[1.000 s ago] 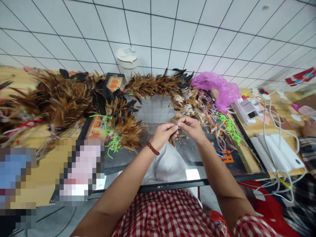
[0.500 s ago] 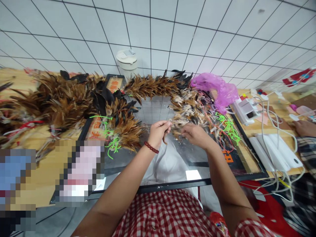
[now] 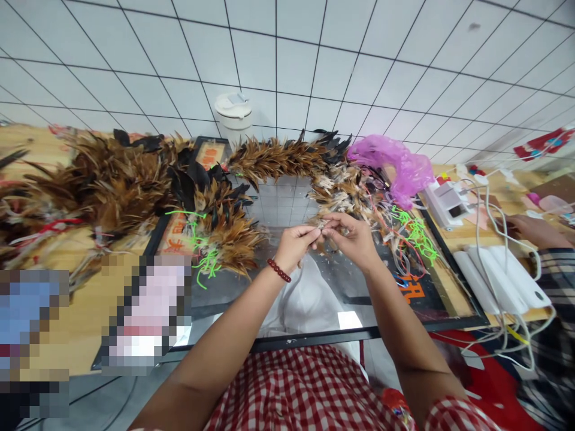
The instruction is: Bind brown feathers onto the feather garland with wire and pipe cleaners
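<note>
My left hand, with a dark red bead bracelet on the wrist, and my right hand meet over the glass tabletop. The fingertips of both pinch a small bunch of brown feathers between them. Right behind the hands lies a loose heap of pale and brown feathers mixed with coloured cords. A long bound string of brown and black feathers lies across the back of the glass.
Big piles of brown feathers with green cords fill the left. A white lidded cup stands at the wall. A pink plastic bag, white devices and cables lie right, near another person's hand.
Half a second ago my hands were apart, the right one down at the loose heap. Now it has come back to the left hand and both pinch the small bunch together.
</note>
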Available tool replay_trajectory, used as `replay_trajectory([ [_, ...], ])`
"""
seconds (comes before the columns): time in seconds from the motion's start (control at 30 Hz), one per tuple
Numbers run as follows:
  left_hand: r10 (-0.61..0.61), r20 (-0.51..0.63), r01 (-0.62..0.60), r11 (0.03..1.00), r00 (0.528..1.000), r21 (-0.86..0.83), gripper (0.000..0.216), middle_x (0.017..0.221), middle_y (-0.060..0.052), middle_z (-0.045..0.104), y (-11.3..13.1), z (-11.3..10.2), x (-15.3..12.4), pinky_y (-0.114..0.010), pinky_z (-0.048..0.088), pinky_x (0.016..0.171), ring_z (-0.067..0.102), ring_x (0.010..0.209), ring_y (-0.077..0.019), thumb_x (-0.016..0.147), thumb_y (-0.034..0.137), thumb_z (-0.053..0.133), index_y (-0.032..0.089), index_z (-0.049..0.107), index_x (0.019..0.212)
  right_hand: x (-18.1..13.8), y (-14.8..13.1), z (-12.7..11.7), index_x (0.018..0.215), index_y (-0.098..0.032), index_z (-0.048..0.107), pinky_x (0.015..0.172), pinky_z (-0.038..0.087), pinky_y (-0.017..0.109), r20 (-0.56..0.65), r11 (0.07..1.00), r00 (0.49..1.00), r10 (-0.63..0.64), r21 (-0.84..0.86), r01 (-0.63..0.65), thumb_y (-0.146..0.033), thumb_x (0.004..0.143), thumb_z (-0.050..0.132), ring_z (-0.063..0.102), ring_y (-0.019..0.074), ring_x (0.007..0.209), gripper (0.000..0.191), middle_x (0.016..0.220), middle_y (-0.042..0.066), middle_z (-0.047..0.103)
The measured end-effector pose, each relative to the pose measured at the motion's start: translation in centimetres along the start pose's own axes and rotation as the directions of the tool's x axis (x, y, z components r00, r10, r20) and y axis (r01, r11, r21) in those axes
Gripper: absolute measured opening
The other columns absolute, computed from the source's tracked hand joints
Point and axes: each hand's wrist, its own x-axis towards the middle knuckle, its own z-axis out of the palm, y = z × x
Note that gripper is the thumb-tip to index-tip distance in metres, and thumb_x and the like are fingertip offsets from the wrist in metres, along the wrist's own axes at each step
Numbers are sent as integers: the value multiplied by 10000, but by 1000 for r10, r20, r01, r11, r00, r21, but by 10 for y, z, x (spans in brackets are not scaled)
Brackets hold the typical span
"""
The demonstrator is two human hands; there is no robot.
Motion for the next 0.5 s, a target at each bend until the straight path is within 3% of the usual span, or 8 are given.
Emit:
replay_trajectory([
  [0.13, -33, 6, 33, 996, 999, -86, 258, 562, -10, 601, 1, 0, 0, -197, 304, 452, 463, 473, -60, 612, 355, 772, 126, 709, 714, -2, 7, 5, 983, -215, 704, 754, 523, 281, -87, 997, 995, 43, 69, -37, -264, 798, 684, 666, 143, 752, 193, 831, 5, 727],
  [0.27, 12, 0, -12, 995, 1000, -97, 290, 565, -4, 606, -2, 1, 1, -206, 344, 494, 490, 518, -71, 598, 394, 787, 137, 715, 710, -1, 7, 5, 820, -212, 730, 741, 512, 280, -118, 997, 992, 46, 73, -38, -266, 814, 668, 658, 147, 758, 83, 800, 15, 726],
  [0.5, 31, -17, -33, 992, 999, -125, 265, 571, 0, 605, -6, -1, 4, -211, 383, 565, 500, 552, -70, 619, 378, 786, 134, 716, 695, 0, 14, 4, 865, -232, 744, 793, 514, 314, -60, 998, 997, -57, 21, 59, -280, 855, 609, 655, 165, 844, 144, 867, 43, 723],
])
